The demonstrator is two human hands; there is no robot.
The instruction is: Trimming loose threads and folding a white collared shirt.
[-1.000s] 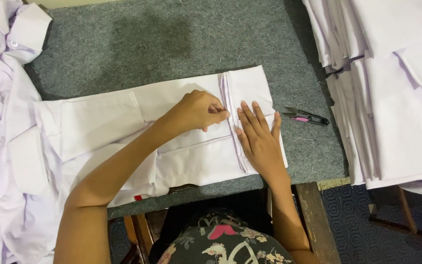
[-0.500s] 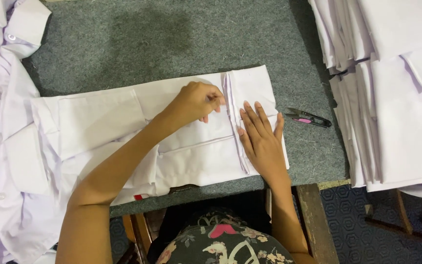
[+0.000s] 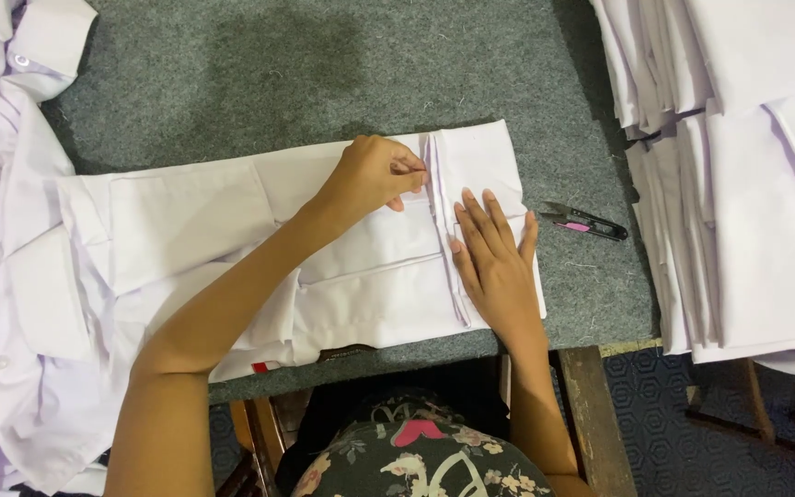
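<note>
A heap of loose white garments (image 3: 2, 304) fills the left edge, partly cut off by the frame. Beside it, a folded white shirt (image 3: 186, 216) lies flat on the grey-felted bench (image 3: 259, 74), its long axis running left to right across the person's front. The left hand (image 3: 374, 175) rests near the shirt's right end, fingertips closed in a pinch on the raised fold (image 3: 434, 184); what exactly sits between the fingertips is too small to tell. Just right of that fold, the right hand (image 3: 494, 253) lies open and flat, palm down, pressing the end panel, holding nothing. The fold runs front to back between the two hands, touching both. Further right lie snips (image 3: 586, 221) with a pink handle, apart from the shirt. A stack of folded white shirts (image 3: 747, 184) crowds the right edge, cut off.
</note>
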